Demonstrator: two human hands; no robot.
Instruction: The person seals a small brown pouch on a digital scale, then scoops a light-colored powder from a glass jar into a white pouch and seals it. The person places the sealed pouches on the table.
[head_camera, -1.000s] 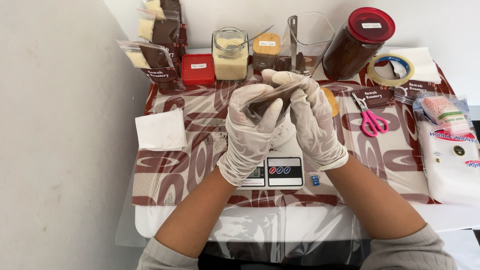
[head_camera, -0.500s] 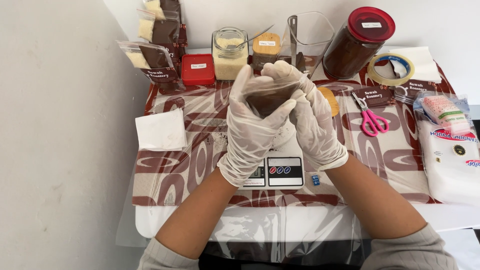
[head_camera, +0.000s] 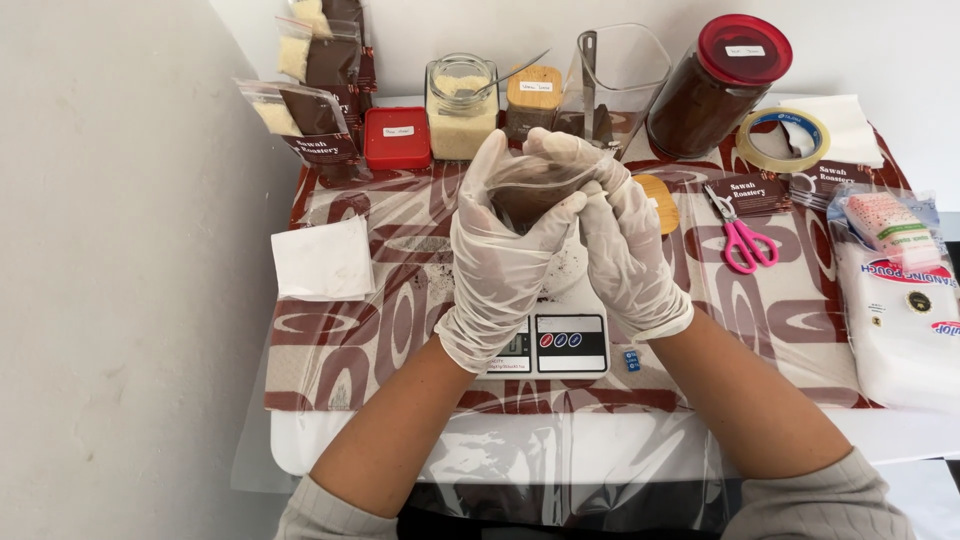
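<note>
Head view looks down on a table (head_camera: 330, 350) under a brown patterned cloth and clear plastic sheet, its left edge running close along a pale wall. Along the far edge stand a tall red-lidded jar (head_camera: 715, 85) of dark powder, a clear square container (head_camera: 615, 75) and a glass jar (head_camera: 462, 105) of pale grains. A white packet (head_camera: 905, 320) fills the right edge. A digital scale (head_camera: 555, 335) sits near the front edge, just under the wrists. Above it, the gloved left hand (head_camera: 500, 260) and right hand (head_camera: 620, 245) press together around a small clear pouch (head_camera: 530, 190) of brown powder, fingers pinching its top; the seal itself is hard to make out. Pink scissors (head_camera: 742, 238) lie right of the hands, a white napkin (head_camera: 322, 258) left, with bare cloth between.
</note>
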